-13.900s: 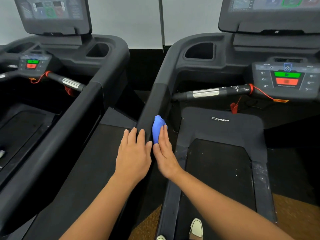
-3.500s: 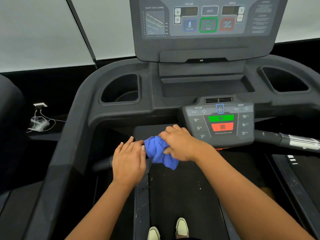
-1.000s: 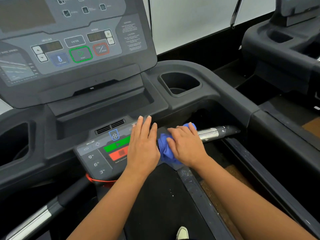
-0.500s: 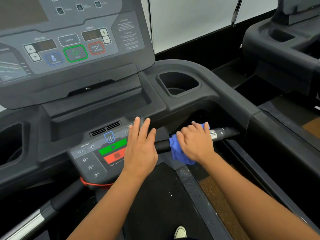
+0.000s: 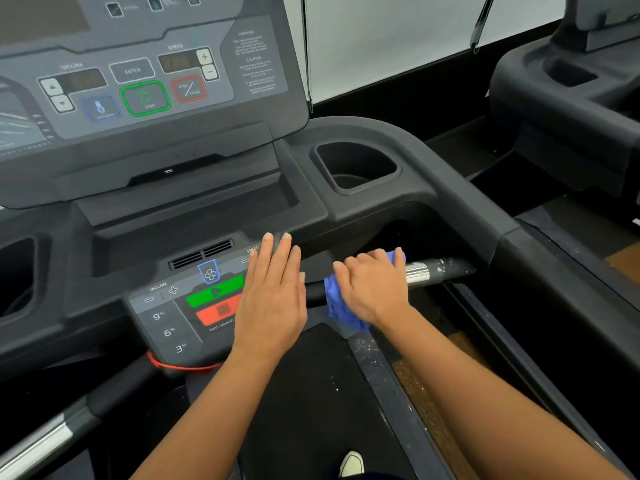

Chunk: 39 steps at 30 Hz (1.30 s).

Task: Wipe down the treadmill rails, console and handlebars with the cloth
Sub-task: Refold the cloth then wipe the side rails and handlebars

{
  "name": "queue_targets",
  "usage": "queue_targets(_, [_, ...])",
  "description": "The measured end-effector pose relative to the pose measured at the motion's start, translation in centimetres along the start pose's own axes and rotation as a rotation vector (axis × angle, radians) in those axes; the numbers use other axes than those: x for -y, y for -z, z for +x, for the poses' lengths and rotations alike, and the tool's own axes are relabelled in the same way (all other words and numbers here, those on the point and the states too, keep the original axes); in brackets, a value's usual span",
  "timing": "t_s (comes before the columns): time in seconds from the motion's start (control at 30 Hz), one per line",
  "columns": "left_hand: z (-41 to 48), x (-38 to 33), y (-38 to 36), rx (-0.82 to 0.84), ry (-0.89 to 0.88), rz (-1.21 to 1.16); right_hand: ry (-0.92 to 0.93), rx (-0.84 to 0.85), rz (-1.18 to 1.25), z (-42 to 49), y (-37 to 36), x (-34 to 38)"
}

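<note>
Near left, the left handlebar [image 5: 52,441] w/ its silver band runs out of frame. A red cord [image 5: 180,367] loops under the small control pad [image 5: 173,317], whose green and red buttons show. Above it, far, stands the big console [image 5: 138,81]. The left hand [image 5: 273,303] lies flat on the pad's right side, fingers straight and together, holding nothing (pressing or just resting, can't tell). Just right of it, the blue cloth [image 5: 337,306] is wrapped round the right handlebar [image 5: 446,269]. The right hand [image 5: 374,289] grips cloth and bar together, fingers curled over the top. The bar's silver section pokes out right of that hand. A cup holder [image 5: 394,168] sits beyond. Near, btwn the arms, are the belt [image 5: 311,393] and one shoe [image 5: 351,464]. Another treadmill [image 5: 571,98] stands far right.
</note>
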<state>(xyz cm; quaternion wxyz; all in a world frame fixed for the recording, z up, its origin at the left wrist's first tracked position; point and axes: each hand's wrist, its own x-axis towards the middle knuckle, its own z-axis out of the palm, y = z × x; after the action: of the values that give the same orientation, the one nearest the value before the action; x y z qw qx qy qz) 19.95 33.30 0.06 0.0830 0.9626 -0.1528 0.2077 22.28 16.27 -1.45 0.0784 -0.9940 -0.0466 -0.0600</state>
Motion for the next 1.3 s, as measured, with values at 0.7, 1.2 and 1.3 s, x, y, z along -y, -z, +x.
queue_targets(0.7, [0.3,0.4,0.9,0.132,0.031,0.104,0.126,-0.074,0.004,-0.6,-0.3,-1.8])
queue_targets(1.2, [0.2,0.4,1.4,0.214,0.011,0.123,-0.039,-0.051,0.008,0.4,0.0,1.7])
queue_targets(1.3, [0.2,0.3,1.3,0.205,-0.002,0.119,0.148,-0.137,0.052,-1.5,-0.9,3.2])
